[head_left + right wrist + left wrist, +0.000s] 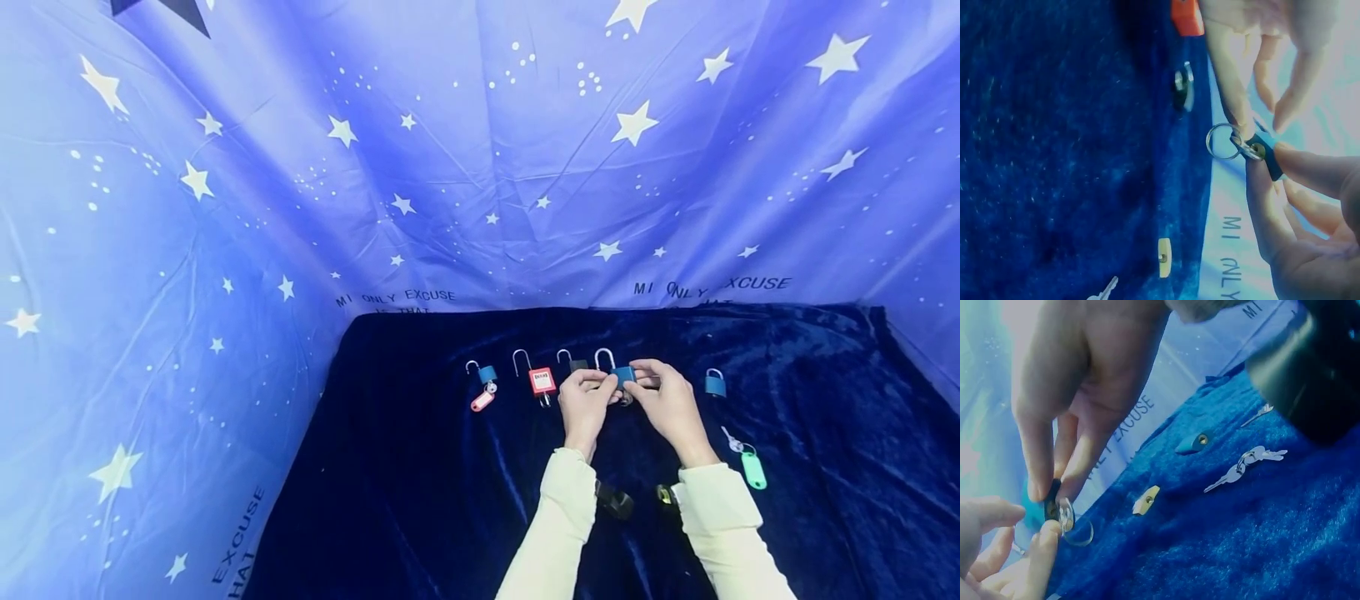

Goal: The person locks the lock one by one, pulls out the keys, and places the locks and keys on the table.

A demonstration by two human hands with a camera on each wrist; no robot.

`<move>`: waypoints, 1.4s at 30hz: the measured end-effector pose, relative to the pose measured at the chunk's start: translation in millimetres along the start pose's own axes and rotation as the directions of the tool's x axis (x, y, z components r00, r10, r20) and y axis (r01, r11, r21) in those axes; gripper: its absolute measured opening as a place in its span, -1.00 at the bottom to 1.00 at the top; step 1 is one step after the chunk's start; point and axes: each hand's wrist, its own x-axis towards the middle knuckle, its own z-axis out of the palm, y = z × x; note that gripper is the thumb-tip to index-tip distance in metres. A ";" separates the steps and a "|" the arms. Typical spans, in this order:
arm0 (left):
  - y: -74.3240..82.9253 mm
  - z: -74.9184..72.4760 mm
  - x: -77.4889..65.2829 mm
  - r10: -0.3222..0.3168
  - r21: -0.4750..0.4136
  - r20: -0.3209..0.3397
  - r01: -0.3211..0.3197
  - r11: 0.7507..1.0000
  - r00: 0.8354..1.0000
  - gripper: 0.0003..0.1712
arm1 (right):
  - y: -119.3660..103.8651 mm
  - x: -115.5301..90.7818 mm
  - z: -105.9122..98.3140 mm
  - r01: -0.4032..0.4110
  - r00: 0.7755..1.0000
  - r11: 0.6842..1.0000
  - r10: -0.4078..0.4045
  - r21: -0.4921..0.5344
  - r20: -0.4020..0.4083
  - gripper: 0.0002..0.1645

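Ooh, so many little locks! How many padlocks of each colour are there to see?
Blue: 3 (held padlock, leftmost padlock, rightmost padlock)
Red padlock: 1
Black padlock: 1
Yellow padlock, plain only in the wrist views: 1
Total in sight: 6

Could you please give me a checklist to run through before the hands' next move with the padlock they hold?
1. Held padlock gripped by the right hand: ok.
2. Left hand at the held padlock too: ok.
3. Key in the keyhole: ok.
4. Key turned fully: cannot tell.
5. Shackle closed: not ok, it stands raised and open.
6. Green tag apart from the held padlock: ok, lying on the dark blue cloth.
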 end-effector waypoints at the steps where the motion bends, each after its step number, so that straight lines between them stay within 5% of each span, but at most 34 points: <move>1: 0.1 -0.7 -0.7 -0.007 -0.009 0.009 0.007 1.000 1.000 -0.88 | 0.0 -1.8 -0.9 0.003 1.000 1.000 -0.003 0.005 -0.006 -0.60; 9: -0.1 -9.9 -5.0 -0.021 -0.107 0.106 0.032 0.994 0.994 -0.82 | 1.3 -17.7 -1.3 0.022 0.997 0.995 -0.015 0.093 -0.073 -0.64; 16: -1.3 -19.4 -7.0 -0.028 -0.061 0.149 0.038 0.997 0.988 -0.62 | 4.9 -29.4 1.7 -0.020 0.998 0.965 0.034 0.261 -0.050 -0.60; 26: -1.7 -26.3 -10.2 -0.060 -0.014 0.150 0.063 0.998 0.987 -0.62 | 5.0 -37.6 4.0 -0.086 0.995 0.953 0.094 0.291 -0.016 -0.58; 42: 3.3 -28.1 -10.0 0.077 0.004 0.196 -0.079 0.997 0.977 -0.76 | 6.6 -41.9 11.0 -0.125 0.991 0.935 0.131 0.332 0.004 -0.56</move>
